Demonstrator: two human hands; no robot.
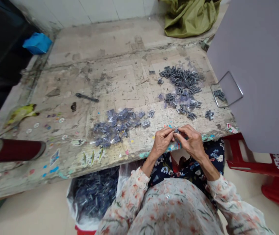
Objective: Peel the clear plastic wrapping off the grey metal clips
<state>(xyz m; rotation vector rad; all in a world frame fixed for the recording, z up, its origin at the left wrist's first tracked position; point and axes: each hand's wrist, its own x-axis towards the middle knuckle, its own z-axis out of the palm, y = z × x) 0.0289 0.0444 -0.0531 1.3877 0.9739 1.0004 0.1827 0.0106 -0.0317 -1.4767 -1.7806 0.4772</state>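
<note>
My left hand (161, 141) and my right hand (192, 142) meet at the near edge of a worn table (105, 75). Both pinch one small grey metal part (176, 130) between their fingertips. A heap of small clear bags filled with grey parts (118, 125) lies to the left of my hands. Loose grey metal parts (181, 81) are spread further back on the right, mixed with some clear bags.
A dark tool (87, 97) lies mid-table. A dark red cylinder (14, 150) juts in at left. Below the table edge a white bag (94, 195) holds many bagged parts. A grey board (259, 65) with a wire handle stands right, red stools (252, 160) beneath. Green cloth (190, 16) lies behind.
</note>
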